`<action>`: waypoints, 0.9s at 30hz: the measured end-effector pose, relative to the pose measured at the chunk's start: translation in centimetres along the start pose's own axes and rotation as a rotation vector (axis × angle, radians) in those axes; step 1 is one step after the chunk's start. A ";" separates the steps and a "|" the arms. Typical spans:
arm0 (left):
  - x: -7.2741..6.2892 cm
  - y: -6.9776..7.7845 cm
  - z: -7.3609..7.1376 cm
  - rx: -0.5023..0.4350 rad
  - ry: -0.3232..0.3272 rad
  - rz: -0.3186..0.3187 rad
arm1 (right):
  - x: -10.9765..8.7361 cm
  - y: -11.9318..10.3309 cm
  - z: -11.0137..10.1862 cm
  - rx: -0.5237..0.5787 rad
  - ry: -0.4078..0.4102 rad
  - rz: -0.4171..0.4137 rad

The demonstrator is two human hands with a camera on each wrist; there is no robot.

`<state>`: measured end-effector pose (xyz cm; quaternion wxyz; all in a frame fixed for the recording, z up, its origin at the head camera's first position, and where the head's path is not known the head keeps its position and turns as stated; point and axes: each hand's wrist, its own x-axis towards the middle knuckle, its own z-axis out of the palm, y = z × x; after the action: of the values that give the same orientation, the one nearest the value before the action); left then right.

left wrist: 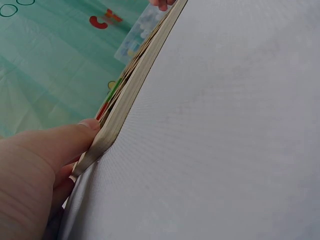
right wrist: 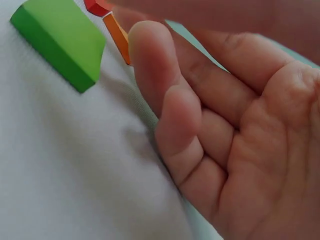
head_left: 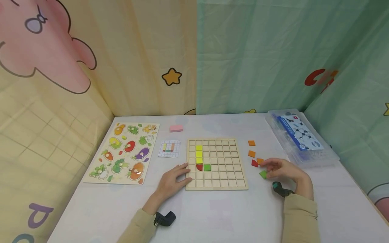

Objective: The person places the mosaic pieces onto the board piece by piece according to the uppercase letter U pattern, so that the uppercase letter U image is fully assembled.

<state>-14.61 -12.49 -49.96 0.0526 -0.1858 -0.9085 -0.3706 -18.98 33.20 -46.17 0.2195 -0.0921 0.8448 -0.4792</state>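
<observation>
A square wooden grid board (head_left: pixel 224 189) lies on the table. Three yellow square tiles (head_left: pixel 199 154) form a column on it, above a red quarter-round tile (head_left: pixel 199 167) and a green square tile (head_left: pixel 207 167). My left hand (head_left: pixel 171 182) rests its fingers and thumb on the board's left edge, the thumb (left wrist: pixel 70 140) near a corner. To the board's right, my right hand (head_left: pixel 281 169) hovers with loosely bent fingers beside a loose green tile (head_left: pixel 262 174) and an orange tile (head_left: pixel 259 161). In the right wrist view the green tile (right wrist: pixel 60 42) lies apart from the fingers.
A red tile (head_left: pixel 254 163) and two orange tiles (head_left: pixel 251 154) lie close by. Left of the board are a pattern card (head_left: pixel 169 149), a pink block (head_left: pixel 176 128) and a vegetable puzzle (head_left: pixel 123 153). A clear plastic case (head_left: pixel 322 158) stands at the back right.
</observation>
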 end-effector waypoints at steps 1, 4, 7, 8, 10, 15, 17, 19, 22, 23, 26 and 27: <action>0.0 0.0 0.0 0.001 -0.002 -0.002 | 0.0 0.1 0.0 0.000 0.000 -0.006; 0.0 0.0 -0.1 0.003 -0.006 -0.006 | 0.1 0.3 0.1 -0.002 0.004 -0.016; 0.0 0.0 -0.1 0.002 -0.008 -0.007 | 0.2 0.3 0.1 -0.006 0.001 -0.022; 0.0 0.0 -0.1 0.002 -0.007 -0.006 | 0.2 0.2 0.1 -0.005 -0.001 -0.027; 0.0 0.0 -0.1 0.001 -0.006 -0.003 | 0.1 0.2 0.1 -0.001 -0.006 -0.036; 0.0 0.1 0.0 -0.005 -0.005 -0.001 | 0.1 0.2 0.1 0.014 -0.017 -0.048; 0.0 0.1 0.0 -0.002 -0.006 -0.003 | 0.1 0.2 0.0 0.012 -0.021 -0.050; 0.0 0.1 0.0 0.000 -0.009 -0.004 | 0.1 0.2 0.0 0.005 -0.024 -0.053; 0.0 0.1 -0.1 0.000 -0.009 -0.002 | 0.2 0.2 0.0 -0.012 -0.025 -0.052; 0.0 0.2 -0.1 -0.004 -0.008 0.000 | 0.2 0.2 0.0 -0.015 -0.024 -0.049; 0.0 0.1 -0.1 -0.002 -0.006 0.001 | 0.2 0.1 0.0 -0.039 -0.026 -0.056; 0.0 0.1 -0.1 0.000 -0.006 0.001 | 0.3 0.0 0.1 -0.044 -0.023 -0.055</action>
<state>-14.59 -12.49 -49.83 0.0502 -0.1872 -0.9086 -0.3699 -19.18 33.07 -46.31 0.2141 -0.1255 0.8497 -0.4653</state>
